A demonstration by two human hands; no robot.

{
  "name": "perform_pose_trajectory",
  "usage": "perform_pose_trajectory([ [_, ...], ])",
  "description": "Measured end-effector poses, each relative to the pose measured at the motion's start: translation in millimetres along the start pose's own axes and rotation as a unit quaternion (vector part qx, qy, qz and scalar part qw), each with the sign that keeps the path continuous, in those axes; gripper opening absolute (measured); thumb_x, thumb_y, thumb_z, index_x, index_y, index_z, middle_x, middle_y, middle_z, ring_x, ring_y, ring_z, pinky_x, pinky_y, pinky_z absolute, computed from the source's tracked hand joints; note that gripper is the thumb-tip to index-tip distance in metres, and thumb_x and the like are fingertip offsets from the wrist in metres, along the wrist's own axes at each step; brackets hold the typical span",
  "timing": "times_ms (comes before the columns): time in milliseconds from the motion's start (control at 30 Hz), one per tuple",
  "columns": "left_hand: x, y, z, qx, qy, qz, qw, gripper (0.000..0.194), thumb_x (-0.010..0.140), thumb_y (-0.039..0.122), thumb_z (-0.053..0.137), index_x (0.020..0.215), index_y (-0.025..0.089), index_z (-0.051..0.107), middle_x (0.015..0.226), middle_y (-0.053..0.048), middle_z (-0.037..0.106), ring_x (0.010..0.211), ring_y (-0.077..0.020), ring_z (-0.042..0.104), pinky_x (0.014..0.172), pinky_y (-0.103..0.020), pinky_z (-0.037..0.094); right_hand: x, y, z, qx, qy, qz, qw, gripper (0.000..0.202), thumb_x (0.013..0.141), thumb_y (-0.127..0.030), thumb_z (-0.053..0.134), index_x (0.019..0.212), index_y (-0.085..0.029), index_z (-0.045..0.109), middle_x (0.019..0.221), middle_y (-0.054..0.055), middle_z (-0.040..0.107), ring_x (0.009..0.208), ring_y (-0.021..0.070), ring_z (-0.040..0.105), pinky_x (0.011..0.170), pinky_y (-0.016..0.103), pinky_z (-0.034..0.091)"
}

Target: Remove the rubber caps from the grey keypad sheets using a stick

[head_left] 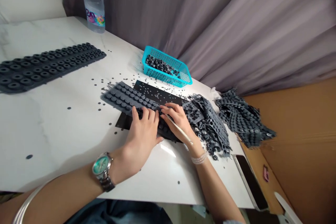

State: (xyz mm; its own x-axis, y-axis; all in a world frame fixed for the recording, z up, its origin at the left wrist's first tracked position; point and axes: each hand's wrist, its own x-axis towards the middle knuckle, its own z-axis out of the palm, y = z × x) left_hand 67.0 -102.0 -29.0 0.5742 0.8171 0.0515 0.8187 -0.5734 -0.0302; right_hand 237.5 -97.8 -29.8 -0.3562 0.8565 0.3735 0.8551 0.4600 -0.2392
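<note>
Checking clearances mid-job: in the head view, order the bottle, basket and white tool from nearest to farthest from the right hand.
1. White tool: held in the right hand.
2. Basket: ahead, slightly left.
3. Bottle: far off, back left.

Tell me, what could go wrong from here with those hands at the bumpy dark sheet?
The white stick in the right hand could slip and poke the left hand, whose fingers rest close by on the bumpy sheet. A sleeve or arm might sweep the loose dark discs off the table. The phone, along the table's edge, could perhaps get knocked.
</note>
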Motion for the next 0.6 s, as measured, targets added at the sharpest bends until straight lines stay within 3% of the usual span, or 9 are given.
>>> perform_pose_trajectory([
  [233,-4.9,6.0,4.9,-0.008,-0.01,-0.02,1.0,0.073,0.084,0.049,0.058,0.142,0.008,0.041,0.153,-0.027,0.03,0.141,-0.0379,0.028,0.109,-0.069,0.018,-4.0,-7.9,-3.2,-0.055,-0.018,-0.066,0.996,0.019,0.096,-0.025,0.049,0.111,-0.02,0.06,0.117,0.011,0.068,0.119,0.0223,0.056,0.088,0.038,0.049],
  [600,-4.9,6.7,2.8,-0.014,-0.031,-0.022,0.999,0.075,0.084,0.048,0.059,0.144,0.007,0.038,0.153,-0.027,0.026,0.143,-0.0381,0.025,0.108,-0.071,0.018,-6.2,-7.3,-1.0,-0.09,-0.035,-0.109,0.989,0.016,0.097,-0.023,0.048,0.105,-0.017,0.06,0.12,0.014,0.067,0.119,0.0249,0.056,0.083,0.039,0.048],
])
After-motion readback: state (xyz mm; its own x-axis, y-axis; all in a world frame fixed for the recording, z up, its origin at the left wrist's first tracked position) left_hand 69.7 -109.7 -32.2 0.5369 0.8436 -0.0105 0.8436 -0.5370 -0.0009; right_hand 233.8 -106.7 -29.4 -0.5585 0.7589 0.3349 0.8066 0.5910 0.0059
